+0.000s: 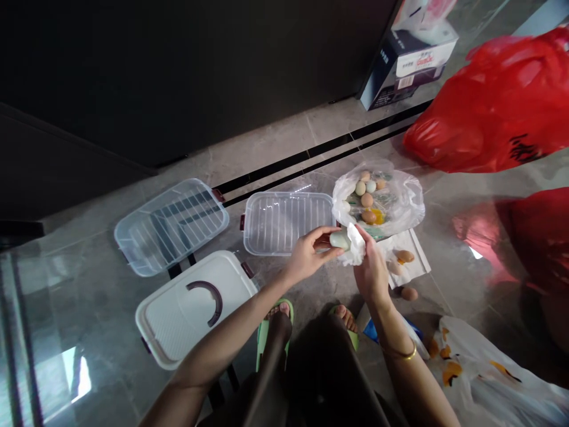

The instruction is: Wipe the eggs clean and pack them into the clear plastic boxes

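Observation:
My left hand (311, 254) grips a pale green egg (339, 239) between thumb and fingers. My right hand (371, 270) presses a crumpled white tissue (355, 244) against the egg's right end. Both hands hover over the grey floor, just in front of an empty clear egg tray (284, 222). Behind the hands a clear plastic bag (400, 198) lies open with several brown and green eggs (367, 200) inside, one broken with yolk showing.
A second clear tray (171, 225) and a white lid (191, 308) with a dark handle lie at left. Two brown eggs (404, 256) rest on white paper at right, another (409, 293) on the floor. Red bags (498, 107), a cardboard box (409, 59), and a dark cabinet surround the spot.

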The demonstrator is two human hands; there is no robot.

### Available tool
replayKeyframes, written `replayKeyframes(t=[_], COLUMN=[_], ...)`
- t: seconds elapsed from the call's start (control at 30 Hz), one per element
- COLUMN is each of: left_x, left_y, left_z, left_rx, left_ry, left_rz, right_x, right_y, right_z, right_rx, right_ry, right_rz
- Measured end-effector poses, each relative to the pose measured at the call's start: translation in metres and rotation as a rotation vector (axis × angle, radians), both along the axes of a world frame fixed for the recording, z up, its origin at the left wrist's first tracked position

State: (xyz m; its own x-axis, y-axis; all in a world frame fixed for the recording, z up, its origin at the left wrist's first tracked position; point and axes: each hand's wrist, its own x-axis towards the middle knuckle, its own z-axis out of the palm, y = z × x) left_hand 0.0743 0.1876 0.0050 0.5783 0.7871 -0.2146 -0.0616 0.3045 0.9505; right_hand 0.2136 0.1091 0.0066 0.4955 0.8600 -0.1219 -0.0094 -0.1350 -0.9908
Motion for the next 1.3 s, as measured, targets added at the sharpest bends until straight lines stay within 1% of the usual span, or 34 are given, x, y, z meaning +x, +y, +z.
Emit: replayKeyframes(t=[0.13, 0.2, 0.23, 0.3, 0.37, 0.43, 0.53, 0.6, 0.63, 0.67, 0.73, 0.83, 0.9, 0.97, 1.07, 1.2, 1.27, 1.3], left_x=[0.003, 0.003, 0.003, 0.003, 0.003, 0.004, 0.006, 0.008, 0.009, 0.01, 0.012, 0.013, 0.014, 0.013, 0.012, 0.01, 0.008, 0.008], left_y=[-0.007, -0.008, -0.008, -0.009, -0.011, -0.013, -0.015, -0.014, -0.014, -0.013, -0.013, -0.015, -0.018, -0.02, -0.022, -0.023, -0.024, -0.024], left_z=[0.002, 0.005, 0.006, 0.008, 0.01, 0.009, 0.005, 0.002, 0.001, 0.0, 0.0, 0.003, 0.005, 0.008, 0.011, 0.008, 0.003, 0.0], left_rx=[0.166, 0.268, 0.326, 0.447, 0.579, 0.729, 0.897, 0.929, 0.934, 0.938, 0.963, 1.053, 1.106, 1.105, 0.977, 0.713, 0.651, 0.662], left_ry=[0.097, 0.155, 0.18, 0.223, 0.257, 0.273, 0.233, 0.236, 0.261, 0.297, 0.383, 0.497, 0.562, 0.591, 0.526, 0.365, 0.358, 0.376], left_rz=[0.057, 0.063, 0.057, 0.054, 0.076, 0.11, 0.142, 0.16, 0.167, 0.173, 0.159, 0.072, 0.046, 0.092, 0.168, 0.144, 0.134, 0.131], right_x=[-0.005, -0.008, -0.011, -0.017, -0.023, -0.026, -0.021, -0.016, -0.014, -0.012, -0.012, -0.014, -0.016, -0.016, -0.016, -0.015, -0.014, -0.015], right_y=[0.007, 0.01, 0.012, 0.016, 0.021, 0.026, 0.032, 0.033, 0.032, 0.031, 0.029, 0.028, 0.028, 0.028, 0.026, 0.025, 0.025, 0.026], right_z=[-0.005, -0.005, -0.005, -0.003, 0.0, 0.004, 0.011, 0.016, 0.018, 0.019, 0.021, 0.017, 0.014, 0.011, 0.01, 0.008, 0.007, 0.006], right_rx=[0.104, 0.127, 0.115, 0.063, -0.003, -0.083, -0.221, -0.261, -0.257, -0.246, -0.222, -0.194, -0.169, -0.157, -0.176, -0.236, -0.265, -0.273], right_ry=[-0.141, -0.177, -0.16, -0.065, 0.135, 0.44, 0.915, 1.109, 1.16, 1.182, 1.146, 0.969, 0.87, 0.835, 0.868, 0.988, 1.055, 1.06], right_rz=[0.051, 0.08, 0.062, -0.052, -0.199, -0.268, -0.24, -0.191, -0.167, -0.146, -0.135, -0.18, -0.201, -0.193, -0.137, -0.012, 0.032, 0.037])
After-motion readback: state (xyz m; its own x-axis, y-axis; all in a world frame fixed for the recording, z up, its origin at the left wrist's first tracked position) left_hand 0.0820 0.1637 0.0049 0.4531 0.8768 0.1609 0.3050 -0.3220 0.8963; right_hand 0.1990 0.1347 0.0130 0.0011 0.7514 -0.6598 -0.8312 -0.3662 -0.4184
